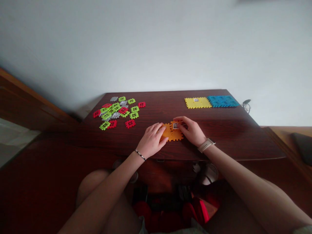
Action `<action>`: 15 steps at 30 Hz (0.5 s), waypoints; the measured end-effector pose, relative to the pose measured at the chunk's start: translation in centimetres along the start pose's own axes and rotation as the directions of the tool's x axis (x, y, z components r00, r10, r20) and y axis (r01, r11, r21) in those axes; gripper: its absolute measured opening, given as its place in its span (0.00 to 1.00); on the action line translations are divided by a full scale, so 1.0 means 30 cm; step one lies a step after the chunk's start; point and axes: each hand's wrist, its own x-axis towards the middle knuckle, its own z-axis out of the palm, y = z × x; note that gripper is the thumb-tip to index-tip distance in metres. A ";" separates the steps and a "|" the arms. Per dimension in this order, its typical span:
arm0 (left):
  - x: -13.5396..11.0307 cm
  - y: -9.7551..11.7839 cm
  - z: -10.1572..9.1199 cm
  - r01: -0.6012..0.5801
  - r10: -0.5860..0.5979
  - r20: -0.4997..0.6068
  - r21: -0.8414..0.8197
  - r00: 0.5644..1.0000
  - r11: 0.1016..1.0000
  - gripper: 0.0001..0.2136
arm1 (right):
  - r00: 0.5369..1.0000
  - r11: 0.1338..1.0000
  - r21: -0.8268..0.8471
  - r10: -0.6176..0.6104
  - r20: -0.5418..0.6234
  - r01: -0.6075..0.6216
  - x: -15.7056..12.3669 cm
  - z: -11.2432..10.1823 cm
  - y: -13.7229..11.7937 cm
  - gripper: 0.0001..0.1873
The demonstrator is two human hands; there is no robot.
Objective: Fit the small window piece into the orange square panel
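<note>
Orange interlocking tiles (172,134) lie joined, or nearly joined, in a small panel near the front of the table. A white window insert (175,125) sits in the upper right tile. My left hand (151,139) grips the panel's left side, its fingers bent over the top and covering part of it. On the other side, my right hand (192,130) holds the windowed tile between thumb and fingers at its right edge. Whether that tile is fully locked to its neighbours I cannot tell.
Loose green tiles (115,107), red tiles (130,123) and grey tiles (114,98) are heaped on the left of the dark wooden table (161,107). At the back right lie a yellow tile panel (198,103) and a blue tile panel (222,101), side by side. A wall stands behind.
</note>
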 end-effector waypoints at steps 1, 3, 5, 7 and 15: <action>0.000 0.000 0.000 -0.001 0.001 -0.001 0.002 1.000 1.000 0.20 | 1.000 1.000 0.007 0.004 -0.017 -0.004 -0.001 -0.001 -0.001 0.14; 0.001 0.001 0.000 -0.002 0.002 -0.001 0.004 1.000 1.000 0.20 | 0.999 1.000 0.023 0.012 -0.049 -0.011 -0.001 -0.003 -0.003 0.14; 0.002 0.000 0.000 -0.002 0.002 0.001 0.004 1.000 1.000 0.20 | 0.998 0.999 0.031 0.020 -0.064 -0.019 -0.001 -0.003 -0.003 0.14; 0.002 -0.001 0.000 -0.002 0.002 0.001 0.001 1.000 1.000 0.21 | 0.998 1.000 0.023 0.017 -0.053 -0.016 0.000 -0.001 -0.002 0.14; 0.003 0.000 0.000 0.003 -0.003 -0.002 -0.015 1.000 1.000 0.20 | 0.998 0.998 -0.029 -0.056 0.020 0.056 0.002 0.001 -0.011 0.15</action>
